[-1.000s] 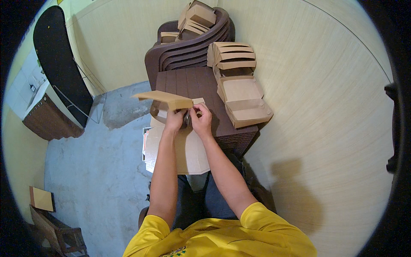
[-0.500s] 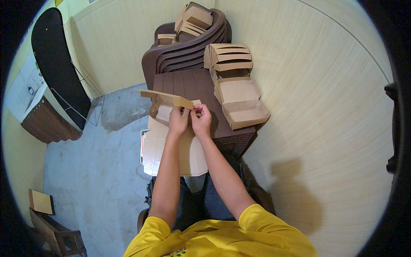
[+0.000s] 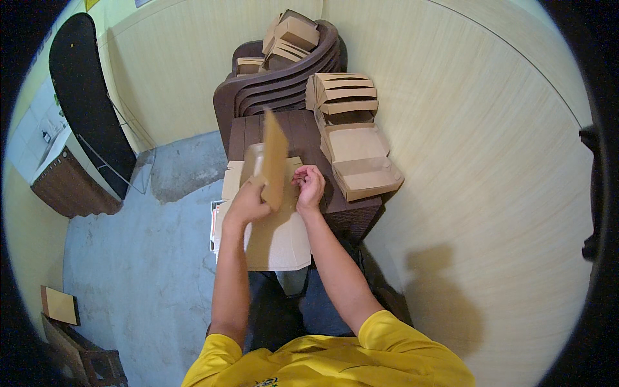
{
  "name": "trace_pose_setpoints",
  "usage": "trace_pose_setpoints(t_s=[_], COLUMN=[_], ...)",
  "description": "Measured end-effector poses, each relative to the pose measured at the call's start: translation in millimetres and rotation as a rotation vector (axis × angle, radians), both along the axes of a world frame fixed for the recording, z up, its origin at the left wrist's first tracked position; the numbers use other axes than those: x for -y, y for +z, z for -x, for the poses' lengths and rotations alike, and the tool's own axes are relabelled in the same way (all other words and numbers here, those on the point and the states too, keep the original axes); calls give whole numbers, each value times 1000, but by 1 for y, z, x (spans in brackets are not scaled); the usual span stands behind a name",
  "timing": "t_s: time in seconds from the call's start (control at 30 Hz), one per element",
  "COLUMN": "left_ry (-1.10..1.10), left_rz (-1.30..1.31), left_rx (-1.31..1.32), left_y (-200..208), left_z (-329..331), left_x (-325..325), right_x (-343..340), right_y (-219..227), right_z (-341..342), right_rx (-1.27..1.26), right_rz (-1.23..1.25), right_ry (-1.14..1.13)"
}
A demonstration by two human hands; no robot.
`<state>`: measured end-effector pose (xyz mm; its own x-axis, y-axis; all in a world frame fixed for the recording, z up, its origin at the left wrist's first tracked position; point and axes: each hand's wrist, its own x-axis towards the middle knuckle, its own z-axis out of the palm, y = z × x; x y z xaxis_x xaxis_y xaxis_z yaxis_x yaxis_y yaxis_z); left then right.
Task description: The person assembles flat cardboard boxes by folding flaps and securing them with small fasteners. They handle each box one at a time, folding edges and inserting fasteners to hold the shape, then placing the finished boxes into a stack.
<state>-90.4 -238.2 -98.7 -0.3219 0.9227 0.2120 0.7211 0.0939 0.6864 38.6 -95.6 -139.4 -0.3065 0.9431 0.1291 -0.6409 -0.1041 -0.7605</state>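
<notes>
My left hand (image 3: 248, 201) holds a folded cardboard box (image 3: 275, 158) by its near end, the fingers closed around the lower part of a panel that stands almost upright. I see that panel nearly edge-on, with the paler inside of the box showing to its left. My right hand (image 3: 309, 187) is just to the right of the box and apart from it, its fingers loosely curled with the tips toward the panel; I see nothing gripped in them.

Below the box, flat cardboard blanks (image 3: 278, 242) lie at the near end of the brown slatted worktop (image 3: 303, 138), their front edge reaching out over my dark trousers (image 3: 277, 306). Along the right side of the worktop, near the wood-patterned wall (image 3: 490, 161), runs a row of open boxes (image 3: 366, 175), nested closely at its far end. Beyond the worktop rises a stack of brown chairs (image 3: 277, 90), with more folded boxes (image 3: 298, 33) piled on the top one. My yellow shirt (image 3: 335, 361) fills the bottom of my view.
</notes>
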Motion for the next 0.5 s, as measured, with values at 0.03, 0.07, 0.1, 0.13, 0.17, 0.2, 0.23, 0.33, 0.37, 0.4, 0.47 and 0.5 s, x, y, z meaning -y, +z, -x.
trace_pose_setpoints(t_s=[0.03,0.07,0.1,0.13,0.17,0.2,0.23,0.33,0.37,0.4,0.47,0.5], left_ry=[-48,-68,-83,-68,-56,-19,17,-2,-25,-36,-52,-55], left_rz=[118,158,198,163,129,53,132,596,628,632,567,530], left_rx=[106,194,280,348,413,261,157,68,183,322,61,-64], left_y=[-4,-10,-14,-16,-15,-9,-2,29,38,46,58,63], left_z=[12,22,31,37,44,50,52,45,36,26,5,-1], left_x=[2,6,10,16,21,24,24,14,16,17,28,32], right_x=[1,1,1,2,1,1,-2,-6,-7,-7,-12,-23], right_y=[2,4,5,6,5,4,3,-6,-8,-10,-10,-3], right_z=[-1,-2,-3,-4,-4,-3,-2,1,3,7,-5,-10], right_rx=[-22,-43,-25,-46,-33,19,25,83,45,-57,-41,-147], right_rz=[-10,-20,1,-25,-23,28,45,12,140,14,56,101], right_ry=[12,24,14,48,53,50,87,70,170,176,439,668])
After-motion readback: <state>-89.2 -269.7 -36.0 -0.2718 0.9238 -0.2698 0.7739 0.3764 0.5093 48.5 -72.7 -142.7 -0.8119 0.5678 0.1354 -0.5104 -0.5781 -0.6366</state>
